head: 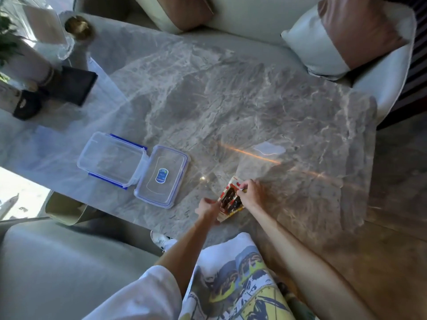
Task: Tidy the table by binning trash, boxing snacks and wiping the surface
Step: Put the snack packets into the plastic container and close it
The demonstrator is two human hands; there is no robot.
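A red, white and dark snack packet (231, 199) is held just above the near edge of the grey marble table (231, 107). My left hand (209, 210) grips its near left side and my right hand (250, 194) grips its far right side. To the left stands an empty clear plastic box (111, 158) with blue clips. Its clear lid (163, 176), with a blue sticker, lies flat on the table beside the box. A small clear flat wrapper-like piece (269, 149) lies further right on the table.
Pale chairs with brown and white cushions (351, 40) stand along the far side. At the far left are a plant pot (25, 65), a black tray (71, 85), a glass dish (49, 28) and a brass bowl (78, 26). A grey seat (57, 269) is at the near left.
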